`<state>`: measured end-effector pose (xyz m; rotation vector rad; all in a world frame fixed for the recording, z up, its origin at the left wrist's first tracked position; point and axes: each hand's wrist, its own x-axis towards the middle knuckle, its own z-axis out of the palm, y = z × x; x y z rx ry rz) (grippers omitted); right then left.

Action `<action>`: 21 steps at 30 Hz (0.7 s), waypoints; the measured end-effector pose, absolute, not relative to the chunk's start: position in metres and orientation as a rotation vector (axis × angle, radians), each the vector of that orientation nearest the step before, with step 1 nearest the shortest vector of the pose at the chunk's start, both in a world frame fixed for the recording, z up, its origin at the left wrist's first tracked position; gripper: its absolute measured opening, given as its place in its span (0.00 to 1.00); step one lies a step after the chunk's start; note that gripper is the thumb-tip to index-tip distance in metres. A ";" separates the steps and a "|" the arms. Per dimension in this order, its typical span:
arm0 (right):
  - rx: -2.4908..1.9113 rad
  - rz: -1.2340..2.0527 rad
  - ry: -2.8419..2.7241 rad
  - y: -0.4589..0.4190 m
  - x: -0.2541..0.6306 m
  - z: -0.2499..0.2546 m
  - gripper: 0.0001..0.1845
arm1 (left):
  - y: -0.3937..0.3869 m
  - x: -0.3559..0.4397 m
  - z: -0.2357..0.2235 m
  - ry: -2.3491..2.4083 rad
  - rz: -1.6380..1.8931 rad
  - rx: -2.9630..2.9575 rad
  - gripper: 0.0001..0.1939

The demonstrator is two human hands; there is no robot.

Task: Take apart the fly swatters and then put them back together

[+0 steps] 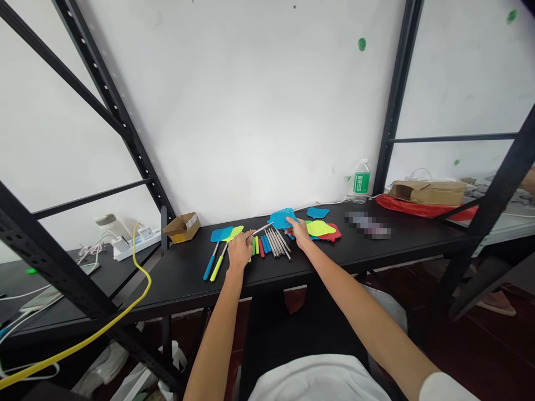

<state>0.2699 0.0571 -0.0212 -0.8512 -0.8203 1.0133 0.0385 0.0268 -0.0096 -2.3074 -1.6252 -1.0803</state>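
Observation:
My left hand (240, 248) is closed around a thin metal rod (262, 228) that slants up to the right. In my right hand (298, 229) is a blue fly swatter head (281, 217), gripped at its right side. The rod's tip reaches the head's lower left edge; whether it is inserted I cannot tell. Below lie several loose metal rods (277, 243), with blue grips (265, 243), a red grip (261, 248) and green grips (255, 246) beside them. To the left lie a blue fly swatter (213, 257) and a yellow-green fly swatter (220, 260), both with handles.
Right of my hands lie a yellow-green swatter head (320, 228), a red one (333, 234) and a blue one (318, 213). A small cardboard box (182, 227), a water bottle (361, 182) and a blurred patch (368, 225) are on the black table (167, 278). Black metal posts (395, 100) flank it.

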 end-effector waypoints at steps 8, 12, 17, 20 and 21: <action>-0.867 0.982 -0.756 0.063 0.273 -0.024 0.13 | 0.027 0.038 -0.009 -1.697 -1.061 -2.235 0.18; -0.878 0.975 -0.728 0.065 0.276 -0.025 0.11 | 0.027 0.038 -0.008 -1.780 -1.051 -2.148 0.18; -0.867 0.976 -0.756 0.063 0.274 -0.025 0.12 | 0.027 0.038 -0.009 -1.765 -1.026 -2.188 0.19; -0.865 0.979 -0.764 0.063 0.274 -0.025 0.13 | 0.027 0.039 -0.008 -1.771 -1.021 -2.202 0.19; -0.869 0.980 -0.764 0.064 0.274 -0.025 0.13 | 0.026 0.039 -0.008 -1.776 -1.018 -2.202 0.19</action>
